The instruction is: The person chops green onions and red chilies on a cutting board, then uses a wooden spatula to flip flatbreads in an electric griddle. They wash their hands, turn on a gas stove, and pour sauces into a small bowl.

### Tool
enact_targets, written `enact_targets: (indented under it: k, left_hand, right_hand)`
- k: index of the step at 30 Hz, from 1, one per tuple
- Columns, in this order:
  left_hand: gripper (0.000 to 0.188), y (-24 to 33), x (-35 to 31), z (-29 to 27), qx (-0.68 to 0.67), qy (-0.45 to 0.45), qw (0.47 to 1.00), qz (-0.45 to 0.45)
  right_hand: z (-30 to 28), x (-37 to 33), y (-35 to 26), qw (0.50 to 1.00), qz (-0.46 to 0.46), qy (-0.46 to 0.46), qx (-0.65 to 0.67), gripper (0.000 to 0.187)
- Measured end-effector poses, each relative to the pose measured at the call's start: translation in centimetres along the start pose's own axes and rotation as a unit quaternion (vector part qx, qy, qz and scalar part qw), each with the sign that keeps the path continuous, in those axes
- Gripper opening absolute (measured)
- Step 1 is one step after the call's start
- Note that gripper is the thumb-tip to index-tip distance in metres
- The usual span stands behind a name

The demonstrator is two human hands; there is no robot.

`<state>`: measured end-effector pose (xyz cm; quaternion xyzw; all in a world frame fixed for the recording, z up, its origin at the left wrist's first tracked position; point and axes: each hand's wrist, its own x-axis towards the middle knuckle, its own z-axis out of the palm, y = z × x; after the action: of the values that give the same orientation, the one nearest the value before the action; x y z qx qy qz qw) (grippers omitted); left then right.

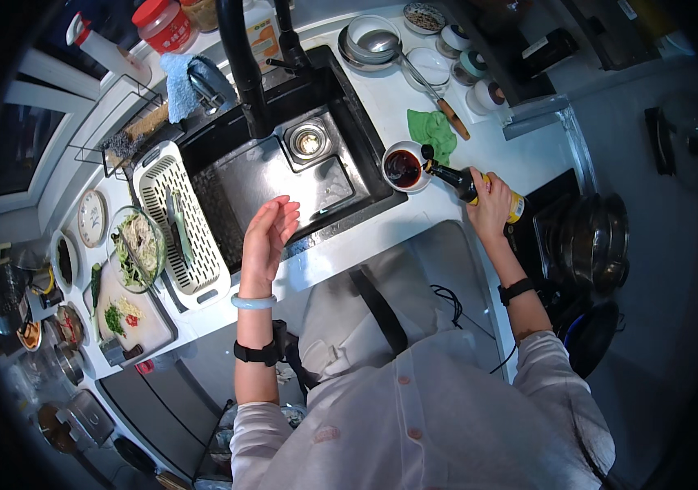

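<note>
My right hand (492, 202) is wrapped round a dark sauce bottle (466, 188) with a yellow label. The bottle is tilted, and its neck points left over the rim of a small white bowl (419, 187). Dark brown liquid (402, 168) lies in that bowl, which stands on the counter at the sink's right edge. Whether liquid is running from the mouth I cannot make out. My left hand (271, 235) is held above the front of the black sink (235, 175), palm up, fingers loosely stretched, nothing in it.
A green cloth (433, 133) and a wooden-handled ladle (426, 80) lie behind the bowl. Left of the sink are a white slotted drainer (155, 196), a glass bowl of greens (136, 247) and a cutting board (160, 325) with chopped ingredients. The black faucet (253, 90) overhangs the sink.
</note>
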<state>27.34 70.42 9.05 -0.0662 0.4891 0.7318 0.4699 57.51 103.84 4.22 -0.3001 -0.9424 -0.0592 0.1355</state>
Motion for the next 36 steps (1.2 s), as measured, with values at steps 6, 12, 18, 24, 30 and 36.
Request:
enact_targets:
  k: [6, 12, 18, 24, 30, 36]
  left_hand:
    - [0.032, -0.4, 1.7, 5.6, 0.141, -0.063, 0.988, 0.021]
    - [0.045, -2.8, 4.7, 14.5, 0.243, -0.176, 0.953, 0.049]
    - [0.042, -4.8, 7.3, 20.9, 0.166, -0.191, 0.968, 0.006]
    - [0.032, -5.6, 5.0, 24.1, 0.283, -0.199, 0.93, 0.123]
    - [0.03, -4.9, 2.3, 26.1, 0.48, -0.252, 0.764, 0.349]
    - [0.028, -1.6, 1.7, 26.5, 0.515, -0.192, 0.697, 0.461]
  right_hand:
    - [-0.7, 0.7, -1.8, 0.988, 0.081, 0.01, 0.132, 0.081]
    - [-2.7, 0.7, -4.8, 0.943, 0.14, 0.045, 0.299, 0.078]
    - [-5.6, -1.6, -7.2, 0.9, 0.232, 0.033, 0.367, 0.082]
    - [-6.7, -3.1, -6.6, 0.88, 0.291, 0.045, 0.372, 0.082]
    - [-9.0, -2.2, -5.7, 0.89, 0.303, 0.033, 0.338, 0.083]
    - [-12.1, 1.6, -6.6, 0.919, 0.242, 0.03, 0.308, 0.087]
